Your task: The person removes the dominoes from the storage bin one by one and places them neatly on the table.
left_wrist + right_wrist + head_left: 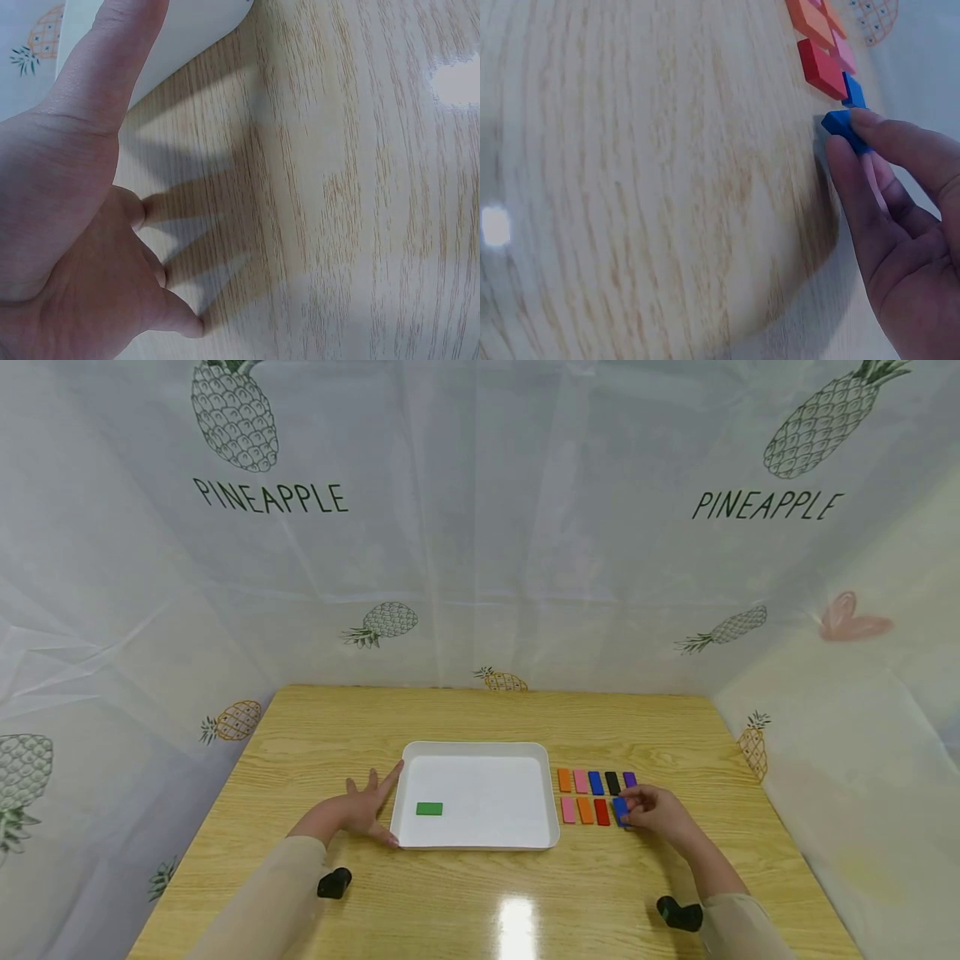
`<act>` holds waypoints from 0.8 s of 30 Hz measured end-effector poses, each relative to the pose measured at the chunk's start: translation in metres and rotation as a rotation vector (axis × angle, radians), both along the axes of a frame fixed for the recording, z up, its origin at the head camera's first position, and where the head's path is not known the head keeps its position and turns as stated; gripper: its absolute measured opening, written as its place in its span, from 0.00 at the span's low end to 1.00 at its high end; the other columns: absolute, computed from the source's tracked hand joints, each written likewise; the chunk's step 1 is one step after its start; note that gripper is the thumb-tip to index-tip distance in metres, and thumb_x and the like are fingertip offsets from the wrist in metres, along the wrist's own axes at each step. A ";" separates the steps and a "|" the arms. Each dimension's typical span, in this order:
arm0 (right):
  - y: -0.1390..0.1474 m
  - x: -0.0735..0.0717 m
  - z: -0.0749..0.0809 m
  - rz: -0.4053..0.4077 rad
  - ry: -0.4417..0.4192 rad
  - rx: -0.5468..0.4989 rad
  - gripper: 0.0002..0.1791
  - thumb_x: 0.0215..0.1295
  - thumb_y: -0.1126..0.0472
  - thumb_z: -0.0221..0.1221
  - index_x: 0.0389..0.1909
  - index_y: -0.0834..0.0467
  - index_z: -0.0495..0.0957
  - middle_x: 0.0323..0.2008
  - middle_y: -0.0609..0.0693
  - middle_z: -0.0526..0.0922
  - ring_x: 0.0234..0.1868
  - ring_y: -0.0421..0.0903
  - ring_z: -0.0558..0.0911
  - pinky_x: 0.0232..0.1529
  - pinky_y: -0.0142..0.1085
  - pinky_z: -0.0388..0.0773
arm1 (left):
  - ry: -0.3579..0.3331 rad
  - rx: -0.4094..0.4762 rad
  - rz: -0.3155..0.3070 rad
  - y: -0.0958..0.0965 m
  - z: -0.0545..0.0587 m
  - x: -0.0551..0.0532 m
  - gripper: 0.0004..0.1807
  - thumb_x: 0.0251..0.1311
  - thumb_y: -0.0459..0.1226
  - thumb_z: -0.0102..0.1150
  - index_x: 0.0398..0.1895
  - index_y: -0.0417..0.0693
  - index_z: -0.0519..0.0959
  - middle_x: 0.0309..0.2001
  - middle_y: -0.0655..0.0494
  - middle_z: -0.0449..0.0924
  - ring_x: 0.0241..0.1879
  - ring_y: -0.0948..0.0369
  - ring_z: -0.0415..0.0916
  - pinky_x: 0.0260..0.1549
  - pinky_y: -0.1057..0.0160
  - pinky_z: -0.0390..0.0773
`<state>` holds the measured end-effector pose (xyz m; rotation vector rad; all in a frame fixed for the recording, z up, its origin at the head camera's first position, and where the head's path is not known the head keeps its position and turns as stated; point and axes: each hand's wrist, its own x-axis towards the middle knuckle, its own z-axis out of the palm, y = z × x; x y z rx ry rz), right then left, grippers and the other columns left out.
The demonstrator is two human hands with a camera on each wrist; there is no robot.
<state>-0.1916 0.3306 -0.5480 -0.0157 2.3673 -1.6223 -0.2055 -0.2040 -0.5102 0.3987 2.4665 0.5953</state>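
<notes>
My left hand (362, 811) lies at the left side of a white tray (487, 789), fingers spread, with thumb and a fingertip at its rim. In the left wrist view the thumb (105, 67) lies along the tray's edge. One green rectangular block (429, 808) rests inside the tray, toward its left. Right of the tray, my right hand (660, 814) pinches a blue block (840, 126) between thumb and fingers, at the end of the nearer row. A red block (822, 69) lies beside it in that row.
The farther row has an orange block (564, 780), a pink block (581, 781), a blue block (596, 782), a black block (612, 783) and a purple block (629, 779). Another pink block (567, 811) and orange block (585, 811) share the nearer row. Pineapple-print sheeting (480, 568) surrounds the wooden table (420, 902).
</notes>
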 end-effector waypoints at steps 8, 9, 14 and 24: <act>-0.002 0.001 -0.002 0.013 0.058 0.142 0.26 0.53 0.75 0.69 0.54 0.72 0.74 0.36 0.57 0.75 0.33 0.49 0.74 0.32 0.33 0.77 | -0.004 -0.018 -0.003 0.000 -0.001 0.000 0.73 0.43 0.56 0.75 0.77 0.53 0.26 0.70 0.19 0.27 0.61 0.16 0.24 0.51 0.18 0.40; -0.002 0.001 -0.002 0.020 0.069 0.168 0.27 0.52 0.73 0.70 0.54 0.72 0.74 0.36 0.57 0.75 0.33 0.48 0.73 0.31 0.33 0.76 | -0.004 -0.017 -0.003 0.001 -0.001 0.000 0.73 0.43 0.56 0.75 0.77 0.53 0.26 0.70 0.19 0.27 0.61 0.16 0.24 0.51 0.18 0.40; -0.003 0.002 0.000 0.047 0.105 0.239 0.25 0.51 0.72 0.70 0.52 0.71 0.76 0.33 0.54 0.75 0.32 0.48 0.73 0.30 0.33 0.74 | 0.002 -0.024 -0.003 0.001 -0.001 -0.001 0.74 0.42 0.56 0.75 0.77 0.53 0.26 0.70 0.19 0.28 0.61 0.15 0.25 0.51 0.18 0.41; 0.000 0.000 -0.003 0.091 0.117 0.294 0.25 0.53 0.69 0.71 0.51 0.71 0.77 0.31 0.52 0.73 0.31 0.48 0.70 0.28 0.33 0.70 | 0.022 -0.023 -0.015 -0.003 -0.008 -0.004 0.75 0.40 0.57 0.76 0.77 0.53 0.25 0.69 0.17 0.29 0.60 0.14 0.25 0.50 0.17 0.40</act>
